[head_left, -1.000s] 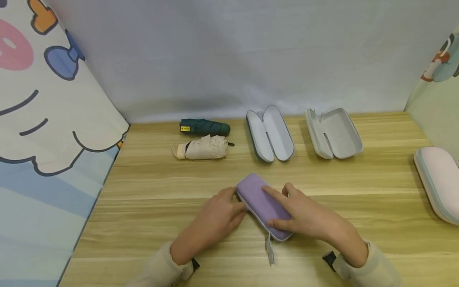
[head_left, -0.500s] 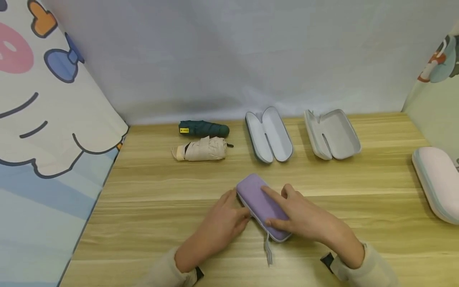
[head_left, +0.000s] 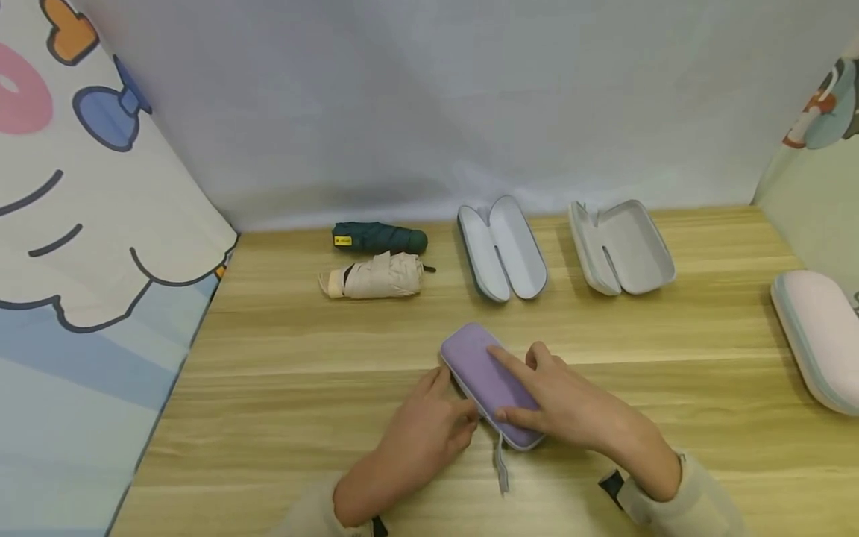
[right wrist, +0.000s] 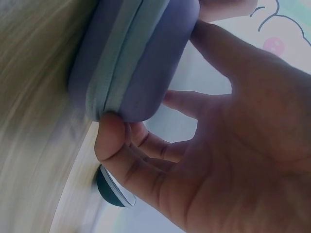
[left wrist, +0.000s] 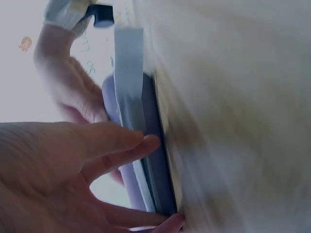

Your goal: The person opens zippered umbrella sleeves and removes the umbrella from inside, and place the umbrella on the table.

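A purple zippered glasses case (head_left: 475,362) lies closed and slanted on the table in front of me. My right hand (head_left: 570,399) grips it from the right, thumb and index finger on the lid, other fingers at the far side. My left hand (head_left: 426,432) is at its left side. In the left wrist view, that thumb and index finger pinch at the zipper (left wrist: 138,167); the pull itself is hidden by the fingertips. Two other left fingers touch the case's side farther along. A grey fabric tab (head_left: 501,464) sticks out from the near end.
Toward the back lie a dark green folded umbrella (head_left: 382,237) and a beige folded umbrella (head_left: 385,276). Right of them are a glasses case with pale lining (head_left: 517,246) and a grey case (head_left: 634,250), both opened out. A pink case (head_left: 822,335) lies at the right edge.
My left hand has slid along the case's left side toward its near end. The right hand and the case have stayed nearly in place.
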The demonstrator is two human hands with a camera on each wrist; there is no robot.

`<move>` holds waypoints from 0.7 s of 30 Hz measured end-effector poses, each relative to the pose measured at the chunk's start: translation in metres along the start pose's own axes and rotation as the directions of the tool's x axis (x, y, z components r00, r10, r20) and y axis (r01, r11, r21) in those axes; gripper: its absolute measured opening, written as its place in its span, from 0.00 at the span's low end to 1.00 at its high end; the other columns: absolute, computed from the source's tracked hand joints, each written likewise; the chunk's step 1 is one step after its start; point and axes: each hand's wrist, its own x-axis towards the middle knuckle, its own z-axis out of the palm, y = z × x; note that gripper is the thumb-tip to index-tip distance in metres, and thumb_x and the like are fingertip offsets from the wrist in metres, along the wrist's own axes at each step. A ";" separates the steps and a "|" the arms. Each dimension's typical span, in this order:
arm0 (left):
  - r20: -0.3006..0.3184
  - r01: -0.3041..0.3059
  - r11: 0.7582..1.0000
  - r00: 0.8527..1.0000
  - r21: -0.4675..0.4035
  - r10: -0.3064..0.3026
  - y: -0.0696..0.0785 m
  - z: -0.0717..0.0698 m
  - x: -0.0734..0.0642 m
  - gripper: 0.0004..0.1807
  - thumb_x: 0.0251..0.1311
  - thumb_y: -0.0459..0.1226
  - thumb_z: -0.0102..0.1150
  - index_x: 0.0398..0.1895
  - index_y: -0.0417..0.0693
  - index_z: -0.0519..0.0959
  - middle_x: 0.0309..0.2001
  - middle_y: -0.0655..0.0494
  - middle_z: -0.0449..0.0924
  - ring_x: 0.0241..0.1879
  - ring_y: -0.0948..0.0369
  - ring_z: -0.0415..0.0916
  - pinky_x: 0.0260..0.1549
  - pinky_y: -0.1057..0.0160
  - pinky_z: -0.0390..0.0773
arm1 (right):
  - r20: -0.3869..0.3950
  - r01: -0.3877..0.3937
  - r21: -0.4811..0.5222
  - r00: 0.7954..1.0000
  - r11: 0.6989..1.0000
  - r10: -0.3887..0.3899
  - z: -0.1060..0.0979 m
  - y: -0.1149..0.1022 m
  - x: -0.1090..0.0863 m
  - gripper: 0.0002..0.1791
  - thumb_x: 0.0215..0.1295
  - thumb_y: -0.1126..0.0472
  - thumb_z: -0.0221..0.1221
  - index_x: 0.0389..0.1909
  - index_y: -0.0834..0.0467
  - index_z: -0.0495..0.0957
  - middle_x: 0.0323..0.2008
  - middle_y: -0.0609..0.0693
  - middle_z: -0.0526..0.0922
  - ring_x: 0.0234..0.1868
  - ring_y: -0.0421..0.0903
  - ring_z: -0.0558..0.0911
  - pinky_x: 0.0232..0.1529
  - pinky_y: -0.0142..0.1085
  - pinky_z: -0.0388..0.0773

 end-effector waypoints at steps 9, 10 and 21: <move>-0.024 0.006 1.000 1.000 0.020 -0.006 0.008 0.002 -0.003 0.03 0.60 0.41 0.74 0.33 0.59 0.87 0.55 0.40 0.84 0.64 0.42 0.77 0.67 0.49 0.76 | -0.018 0.013 -0.014 1.000 1.000 -0.013 0.000 0.000 -0.001 0.46 0.70 0.40 0.65 0.82 0.52 0.59 0.48 0.56 0.70 0.43 0.47 0.72 0.41 0.40 0.75; -0.017 0.006 1.000 1.000 0.018 -0.005 0.007 0.002 -0.003 0.02 0.60 0.41 0.74 0.33 0.59 0.87 0.54 0.40 0.85 0.64 0.42 0.77 0.67 0.48 0.75 | -0.019 0.015 -0.015 1.000 1.000 -0.016 0.000 0.000 -0.001 0.46 0.70 0.40 0.65 0.82 0.52 0.60 0.48 0.56 0.70 0.42 0.47 0.72 0.40 0.39 0.75; 0.053 0.067 0.992 0.997 -0.111 -0.061 -0.009 -0.001 0.005 0.03 0.65 0.38 0.69 0.40 0.54 0.87 0.62 0.41 0.82 0.65 0.42 0.76 0.66 0.46 0.76 | -0.049 -0.072 -0.031 0.996 0.997 0.070 0.002 -0.004 0.003 0.49 0.66 0.38 0.67 0.82 0.52 0.60 0.50 0.59 0.73 0.42 0.48 0.75 0.35 0.39 0.76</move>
